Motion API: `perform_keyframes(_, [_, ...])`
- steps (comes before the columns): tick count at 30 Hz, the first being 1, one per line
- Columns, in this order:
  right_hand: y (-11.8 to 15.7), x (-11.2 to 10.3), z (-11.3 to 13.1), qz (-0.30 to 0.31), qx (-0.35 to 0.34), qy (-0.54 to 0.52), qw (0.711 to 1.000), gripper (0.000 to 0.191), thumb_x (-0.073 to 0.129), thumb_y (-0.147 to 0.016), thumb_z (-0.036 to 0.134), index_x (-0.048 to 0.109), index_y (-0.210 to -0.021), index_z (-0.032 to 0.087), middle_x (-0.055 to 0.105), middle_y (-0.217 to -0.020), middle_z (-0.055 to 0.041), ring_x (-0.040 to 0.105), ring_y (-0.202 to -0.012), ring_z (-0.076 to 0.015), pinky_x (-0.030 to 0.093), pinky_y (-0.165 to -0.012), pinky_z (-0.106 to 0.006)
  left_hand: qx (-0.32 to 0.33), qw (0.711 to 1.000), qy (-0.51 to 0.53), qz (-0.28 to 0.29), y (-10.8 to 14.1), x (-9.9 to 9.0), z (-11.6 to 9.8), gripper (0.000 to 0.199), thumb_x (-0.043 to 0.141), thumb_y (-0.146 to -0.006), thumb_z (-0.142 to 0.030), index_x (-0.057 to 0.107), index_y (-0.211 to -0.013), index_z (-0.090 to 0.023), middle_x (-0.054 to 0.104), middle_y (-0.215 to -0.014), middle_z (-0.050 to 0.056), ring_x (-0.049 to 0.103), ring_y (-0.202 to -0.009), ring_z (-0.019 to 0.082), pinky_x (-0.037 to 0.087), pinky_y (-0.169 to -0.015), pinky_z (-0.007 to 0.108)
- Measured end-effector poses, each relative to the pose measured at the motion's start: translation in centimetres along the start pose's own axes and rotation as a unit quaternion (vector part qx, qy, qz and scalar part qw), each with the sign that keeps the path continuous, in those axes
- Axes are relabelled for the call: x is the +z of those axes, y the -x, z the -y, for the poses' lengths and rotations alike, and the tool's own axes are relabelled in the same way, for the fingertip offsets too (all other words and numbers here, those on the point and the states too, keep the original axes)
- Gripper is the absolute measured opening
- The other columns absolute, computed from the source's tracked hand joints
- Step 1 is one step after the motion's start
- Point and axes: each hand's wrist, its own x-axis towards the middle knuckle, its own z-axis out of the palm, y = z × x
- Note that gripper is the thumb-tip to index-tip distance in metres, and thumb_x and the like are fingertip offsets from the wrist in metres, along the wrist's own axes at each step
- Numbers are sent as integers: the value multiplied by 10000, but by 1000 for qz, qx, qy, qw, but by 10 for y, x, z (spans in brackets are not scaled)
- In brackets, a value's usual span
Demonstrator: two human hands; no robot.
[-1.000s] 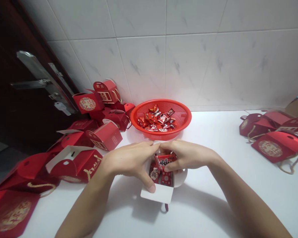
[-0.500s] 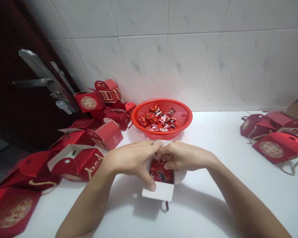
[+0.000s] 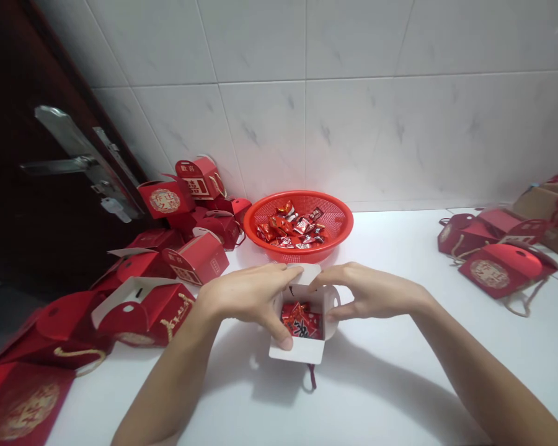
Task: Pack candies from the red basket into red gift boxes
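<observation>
- Both hands grip one open gift box (image 3: 302,347): left hand (image 3: 248,296) on its left flap, right hand (image 3: 372,291) on its right.
- Red candies (image 3: 301,321) fill it on the desk (image 3: 400,371).

Two bare forearms enter from the lower edge, one from about 7 o'clock, the other from about 5 o'clock. No sleeves, watch or bracelet show on either. The left hand (image 3: 246,297) and right hand (image 3: 374,291) wear no gloves or rings; the fingers are slim, with short, plain, unpainted nails.
</observation>
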Motion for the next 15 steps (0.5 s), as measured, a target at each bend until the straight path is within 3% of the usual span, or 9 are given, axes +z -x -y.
perform_keyframes(7, [38,37,-14,-164,41,-8,986,289,672,-903,388,690,-1161,259,626,-1366,-101,616,-1214,-300,505,-997,-456,70,997,21,-36,-8,1,8,873,854,-608,-571,562,-1361,-241,695,-1204,73,651,-1066,303,476,-816,291])
perform_keyframes(12, [51,53,-27,-252,32,-84,964,250,657,-892,336,699,-1125,254,705,-1228,-87,667,-1120,-268,539,-944,-435,169,980,60,-90,-21,0,9,538,658,-864,-400,584,-1356,-196,708,-1162,86,655,-987,242,488,-810,298])
perform_keyframes(15, [53,55,-38,-306,32,-125,943,241,667,-840,283,722,-1071,248,720,-1172,-86,677,-1085,-265,558,-879,-417,185,968,86,-145,-25,5,12,378,540,-931,-320,631,-1276,-194,708,-1165,84,646,-1007,218,492,-834,301])
